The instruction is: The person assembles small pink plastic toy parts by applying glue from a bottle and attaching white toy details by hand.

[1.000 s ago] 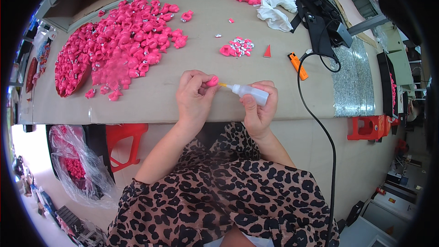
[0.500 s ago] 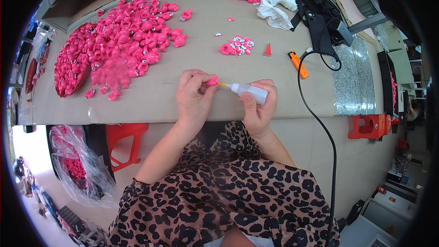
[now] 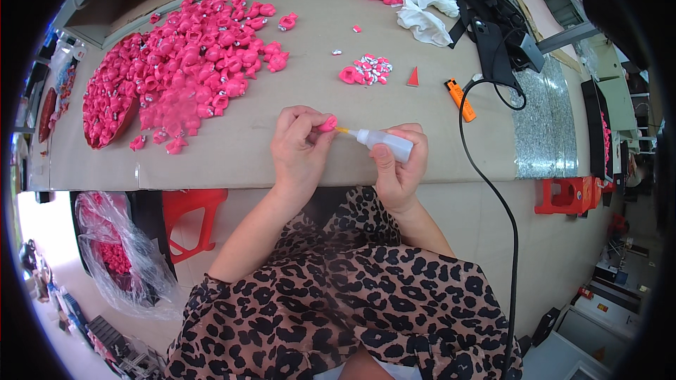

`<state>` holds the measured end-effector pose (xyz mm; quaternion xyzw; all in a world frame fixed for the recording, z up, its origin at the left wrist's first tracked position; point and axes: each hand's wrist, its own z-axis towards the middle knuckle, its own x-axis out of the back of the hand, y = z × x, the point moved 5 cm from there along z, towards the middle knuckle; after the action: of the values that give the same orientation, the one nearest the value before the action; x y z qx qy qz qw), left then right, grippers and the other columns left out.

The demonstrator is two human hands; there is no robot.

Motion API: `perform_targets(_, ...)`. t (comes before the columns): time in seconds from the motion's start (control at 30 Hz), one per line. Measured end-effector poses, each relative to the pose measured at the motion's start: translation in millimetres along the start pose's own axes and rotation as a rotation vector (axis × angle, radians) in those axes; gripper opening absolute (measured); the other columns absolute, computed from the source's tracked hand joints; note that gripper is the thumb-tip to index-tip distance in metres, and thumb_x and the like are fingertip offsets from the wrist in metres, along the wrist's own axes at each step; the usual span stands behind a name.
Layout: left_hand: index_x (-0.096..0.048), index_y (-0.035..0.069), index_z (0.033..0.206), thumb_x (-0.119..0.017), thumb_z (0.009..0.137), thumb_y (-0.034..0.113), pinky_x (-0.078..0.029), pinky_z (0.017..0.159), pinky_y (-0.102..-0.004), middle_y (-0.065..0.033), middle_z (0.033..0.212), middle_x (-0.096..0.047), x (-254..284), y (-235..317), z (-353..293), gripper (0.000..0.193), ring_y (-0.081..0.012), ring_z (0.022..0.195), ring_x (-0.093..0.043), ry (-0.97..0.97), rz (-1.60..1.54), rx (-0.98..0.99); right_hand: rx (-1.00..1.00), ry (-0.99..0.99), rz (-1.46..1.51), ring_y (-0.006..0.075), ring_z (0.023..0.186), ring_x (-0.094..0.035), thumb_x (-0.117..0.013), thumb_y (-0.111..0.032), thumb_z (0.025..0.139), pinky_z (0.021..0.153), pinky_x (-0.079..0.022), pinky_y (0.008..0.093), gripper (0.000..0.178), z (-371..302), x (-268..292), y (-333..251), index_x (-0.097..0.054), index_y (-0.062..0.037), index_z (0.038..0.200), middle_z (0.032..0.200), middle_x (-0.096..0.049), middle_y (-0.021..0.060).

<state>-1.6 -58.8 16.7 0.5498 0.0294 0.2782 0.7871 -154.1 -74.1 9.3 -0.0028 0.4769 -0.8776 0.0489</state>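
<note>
Between the thumb and fingers of my left hand (image 3: 301, 144) is a small pink plastic piece (image 3: 328, 124), partly covered by the fingertips. My right hand (image 3: 405, 169) grips a white squeeze bottle (image 3: 389, 145) lying almost level. Its thin yellowish nozzle (image 3: 343, 130) points left and meets the pink piece, or nearly so; I cannot tell if they touch. Beyond my hands lies a little pile of small white-and-pink parts (image 3: 373, 69), with a larger pink piece (image 3: 348, 75) at its left side.
A big heap of pink figure parts (image 3: 204, 56) spreads over the table's left, spilling from a red bowl (image 3: 105, 145). To the right are a red triangular piece (image 3: 412, 77), an orange lighter (image 3: 460, 100), a black cable (image 3: 486, 183), crumpled white tissue (image 3: 424, 17) and a black bag (image 3: 493, 21).
Both hands keep almost the same pose, the bottle's nozzle still at the pink piece. Only a very slight shift of the whole view shows.
</note>
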Motion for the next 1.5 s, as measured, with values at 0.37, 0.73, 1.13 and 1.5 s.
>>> perform_targets(0.37, -0.056, 0.001, 0.077, -0.063, 0.066, -0.008, -0.046, 0.053, -0.0199, -0.0068, 0.086, -0.048, 0, 1, 0, 0.016, -0.0107, 0.066, -0.053, -0.007, 0.017, -0.024, 0.0, -0.009, -0.021, 0.0121, 0.065, -0.043, -0.056, -0.009, 0.078, 0.056, -0.037, 0.0211, 0.023, 1, 0, -2, -0.041, 0.0007, 0.093, 0.083, -0.044, 0.0102)
perform_targets(0.73, -0.056, 0.001, 0.077, -0.061, 0.066, -0.01, -0.048, 0.056, -0.0201, -0.008, 0.087, -0.048, -2, -8, 0, 0.017, -0.0116, 0.07, -0.054, -0.01, -0.129, 0.02, -0.114, -0.005, 0.071, 0.0094, 0.06, -0.046, -0.05, -0.012, 0.083, 0.052, -0.039, 0.0194, 0.019, 4, 1, 3, -0.037, -0.0024, 0.094, 0.089, -0.04, 0.0074)
perform_targets(1.13, -0.056, 0.001, 0.081, -0.06, 0.068, -0.008, -0.047, 0.059, -0.0206, -0.0088, 0.088, -0.049, -3, -7, 0, 0.016, -0.0122, 0.071, -0.054, -0.086, -0.136, 0.038, -0.187, 0.053, 0.153, 0.0089, 0.06, -0.045, -0.05, -0.013, 0.084, 0.052, -0.038, 0.0194, 0.019, 7, 2, 4, -0.037, -0.0029, 0.094, 0.085, -0.042, 0.0057)
perform_targets(1.5, -0.041, 0.002, 0.113, -0.043, 0.083, -0.002, -0.04, 0.071, -0.0208, -0.0034, 0.093, -0.051, -5, -14, 6, 0.03, -0.0084, 0.085, -0.047, -0.573, -0.48, 0.371, -0.492, 0.028, 0.574, 0.0088, 0.058, -0.045, -0.053, -0.015, 0.083, 0.05, -0.035, 0.0209, 0.017, 34, 17, 17, -0.042, -0.0038, 0.09, 0.073, -0.049, 0.0038)
